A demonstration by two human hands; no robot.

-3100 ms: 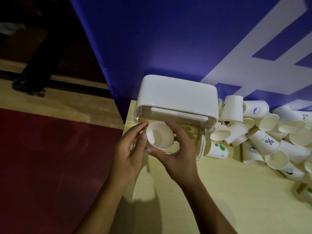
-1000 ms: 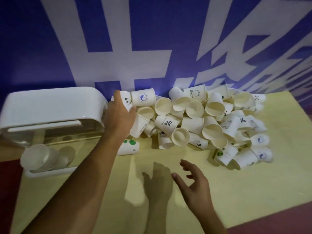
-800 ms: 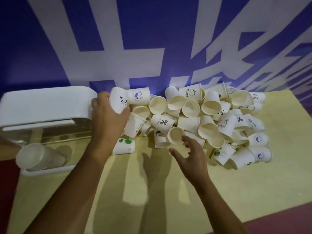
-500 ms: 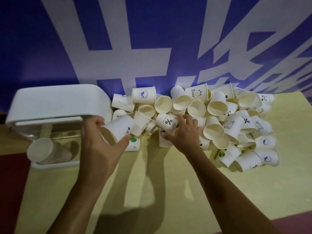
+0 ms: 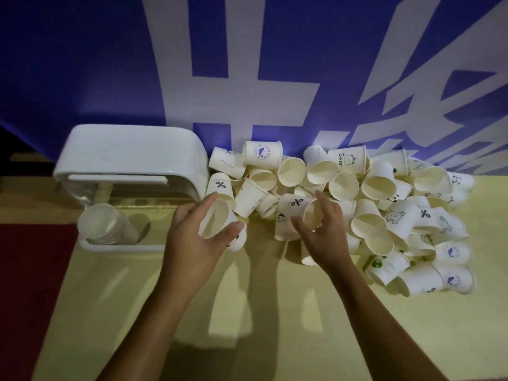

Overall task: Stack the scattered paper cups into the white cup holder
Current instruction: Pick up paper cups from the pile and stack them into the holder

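Head view: the left hand (image 5: 192, 240), left of centre in the frame, has its thumb and fingers curled round the lifted paper cup (image 5: 215, 219), whose open mouth is tipped toward the camera. Half a second ago that cup was still being drawn away from the heap with its base pointing up and right, so it has since been turned in the grip. The right hand (image 5: 325, 237), which was empty and spread above the counter (image 5: 247, 312) a second ago, has gone into the near edge of the pile of paper cups (image 5: 368, 221). Its fingers and thumb now close round the front paper cup (image 5: 312, 215), which touches its neighbours and does not look lifted free yet. The white cup holder (image 5: 129, 152) sits in the left of the frame against the blue banner (image 5: 82, 64). A short nested stack (image 5: 105, 224) lies on its side in the holder's tray, where both hands seated a cup about three seconds ago. My reading is that a new round of picking is under way, with one cup secured and a second being taken. Nesting the two together before carrying them left to the stack would save a trip. Most of the heap is still unsorted, so the job looks to be in its early part.
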